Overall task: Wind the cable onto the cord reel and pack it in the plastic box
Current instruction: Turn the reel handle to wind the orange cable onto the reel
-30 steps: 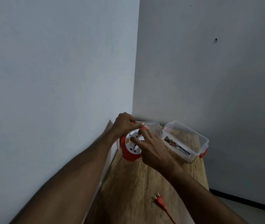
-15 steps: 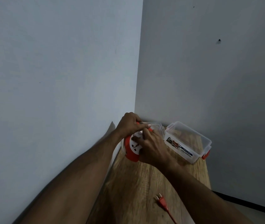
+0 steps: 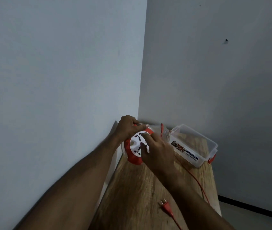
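Left hand (image 3: 127, 128) grips cord reel (image 3: 134, 151) — wooden table (image 3: 138, 193), corner.

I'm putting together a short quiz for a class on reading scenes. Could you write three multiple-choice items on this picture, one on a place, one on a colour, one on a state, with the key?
1. Where does the plug lie?
A. on the wooden table, near the camera
B. inside the plastic box
C. in the left hand

2. What colour is the cable?
A. black
B. red
C. white

3. What state is the plastic box in?
A. lidded and latched
B. open, nothing packed in it
C. tipped on its side

Key:
1 A: the plug lies loose on the table's near part, apart from both hands.
2 B: the cable runs red across the table from the cord reel.
3 B: the box stands upright with no lid on it, and the table's wood shows through it, while the left hand and right hand hold the reel.
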A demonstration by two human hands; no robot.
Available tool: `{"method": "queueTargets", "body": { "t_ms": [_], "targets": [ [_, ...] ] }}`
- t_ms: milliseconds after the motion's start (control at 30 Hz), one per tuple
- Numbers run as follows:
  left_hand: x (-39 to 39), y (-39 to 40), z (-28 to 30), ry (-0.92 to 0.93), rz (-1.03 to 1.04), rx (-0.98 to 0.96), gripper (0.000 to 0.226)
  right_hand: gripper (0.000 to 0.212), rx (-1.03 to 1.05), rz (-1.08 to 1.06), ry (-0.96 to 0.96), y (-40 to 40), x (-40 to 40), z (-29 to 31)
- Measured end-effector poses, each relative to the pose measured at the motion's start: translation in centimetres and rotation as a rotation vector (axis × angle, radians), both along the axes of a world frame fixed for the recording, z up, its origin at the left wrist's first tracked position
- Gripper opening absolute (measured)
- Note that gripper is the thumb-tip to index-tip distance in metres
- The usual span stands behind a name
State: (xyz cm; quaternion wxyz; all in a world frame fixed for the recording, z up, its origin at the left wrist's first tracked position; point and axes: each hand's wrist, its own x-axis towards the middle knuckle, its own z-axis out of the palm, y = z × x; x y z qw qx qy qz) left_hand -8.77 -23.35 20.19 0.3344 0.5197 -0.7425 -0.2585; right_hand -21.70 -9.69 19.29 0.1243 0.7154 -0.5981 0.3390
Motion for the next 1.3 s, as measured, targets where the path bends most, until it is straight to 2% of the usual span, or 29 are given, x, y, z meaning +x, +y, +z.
{"method": "queueTargets", "body": {
  "t_ms": [67,133,200,333,433,667,733,833,900,967,1033,1133,1200,1300],
  "targets": [
    [-0.2,0.1,0.0,-0.013,0.002,-0.018,0.042,0.049,0.089,0.112,0.170,-0.4,-1.1,0.3],
    [-0.6,0.2,0.2,0.013,-0.002,-0.021,0.041,0.062,0.244,0.202,0.277,-0.9,-1.9,0.1],
    [-0.9,0.3,0.4,0.023,-0.017,-0.022,0.040,0.072,0.325,0.253,0.345,-1.4,-2.4,-0.2],
    [-1.1,0.3,0.3,-0.005,-0.056,-0.002,0.040,0.078,0.420,0.351,0.397,-2.1,-3.4,0.2],
    [-1.1,0.2,0.2,-0.006,-0.063,0.012,0.041,0.083,0.377,0.335,0.442,-2.4,-3.5,0.1],
    [-2.1,0.9,0.4,-0.005,-0.056,-0.021,0.045,0.080,0.306,0.201,0.458,-2.0,-2.9,-0.4],
    [-2.1,1.2,0.3,0.025,-0.023,-0.043,0.041,0.074,0.338,0.078,0.269,-1.7,-2.5,-0.2],
    [-2.7,1.5,0.5,0.057,0.012,-0.081,0.034,0.063,0.231,-0.168,-0.336,-1.0,-0.2,-0.5],
    [-3.0,1.6,0.5,0.042,0.007,-0.088,0.041,0.061,0.191,-0.255,-0.673,-0.6,1.1,-1.1],
    [-2.9,1.6,0.1,0.009,0.005,-0.084,0.044,0.064,0.218,-0.249,-0.762,-0.3,1.6,-1.9],
    [-2.3,1.7,-0.2,0.027,0.005,-0.075,0.038,0.066,0.222,-0.190,-0.589,0.1,1.3,-1.9],
    [-1.3,1.4,-0.2,0.046,0.018,-0.060,0.043,0.054,0.031,-0.100,-0.168,0.3,-0.2,-1.0],
    [-1.1,1.3,0.3,0.024,0.017,-0.058,0.044,0.047,-0.039,0.012,0.040,0.3,-1.4,-0.5],
    [-0.8,1.0,0.7,0.020,0.015,-0.061,0.045,0.057,0.131,0.145,0.188,-0.6,-2.8,-0.7]
  ]
}}
